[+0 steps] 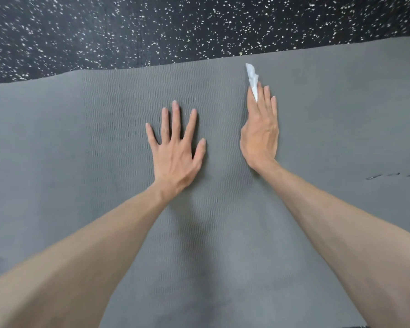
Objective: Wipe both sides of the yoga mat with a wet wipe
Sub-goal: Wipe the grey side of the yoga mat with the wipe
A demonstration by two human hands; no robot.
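Yoga mat (57, 162), grey w/ fine wavy ribbing, lies flat and fills most of the view, from bottom edge up to a far edge running across the upper third, higher at 2 o'clock than at 10. Both hands rest on it near centre.

Left hand (175, 150) is palm-down, flat on the mat, fingers spread wide and pointing to 12 o'clock, thumb out toward 2; it grips nothing. A dark shadow sits between thumb and index finger. Bare forearm runs back to approx 7 o'clock.

Right hand (261, 131) is just beside it at 3 o'clock, not touching, fingers straight and held together, pointing to 12. It presses a wet wipe (252, 79) against the mat; most of the wipe is hidden under the fingers, and a crumpled white tip sticks out past the fingertips toward 12 o'clock, ending close to the mat's far edge. Can't tell if the thumb pinches the wipe, since the thumb is out of sight. Bare forearm runs back to approx 5 o'clock.

At 3 o'clock, near the frame's right edge, a few thin dark marks (393, 176) lie on the mat surface; too blurred to tell what they are.

Beyond the far edge, 10 to 2 o'clock, black floor (152, 27) w/ white speckles.
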